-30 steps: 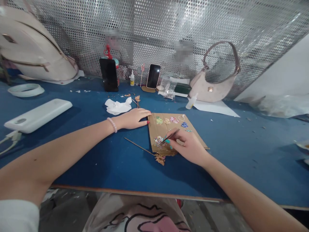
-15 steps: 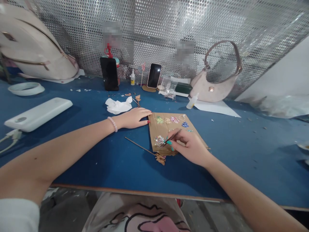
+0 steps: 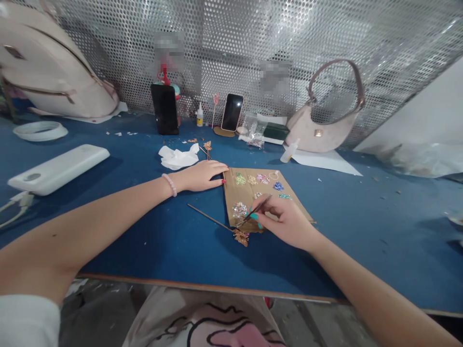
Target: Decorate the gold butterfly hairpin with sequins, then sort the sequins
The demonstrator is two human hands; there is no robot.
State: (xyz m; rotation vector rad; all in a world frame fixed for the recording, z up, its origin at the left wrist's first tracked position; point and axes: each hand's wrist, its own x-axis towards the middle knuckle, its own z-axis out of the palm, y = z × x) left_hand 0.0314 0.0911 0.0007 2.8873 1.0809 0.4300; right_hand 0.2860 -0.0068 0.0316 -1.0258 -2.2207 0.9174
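A brown cardboard sheet [image 3: 240,195] lies on the blue table, bearing small heaps of coloured rhinestones, among them a blue heap [image 3: 278,186] and a silvery heap [image 3: 239,209]. My left hand [image 3: 208,176] rests with fingers stretched out, its tips at the cardboard's left edge. Dark tweezers [image 3: 257,209] are pinched in my right hand [image 3: 285,219], above the lower part of the sheet. Their tips point down and left, close to the silvery heap and a gold hairpin [image 3: 241,237] with a thin stick. Whether the tips hold a stone is too small to tell.
A crumpled white tissue [image 3: 179,156] and another gold hairpin [image 3: 207,146] lie behind my left hand. Two phones, including a black one [image 3: 165,110], stand at the back. A glue bottle [image 3: 290,151] leans near a handbag [image 3: 321,127]. At left is a white power bank [image 3: 60,168].
The tweezer tips have shifted slightly down and left, from the silvery heap towards the hairpin's ornament. My left hand stays on the cardboard's edge.
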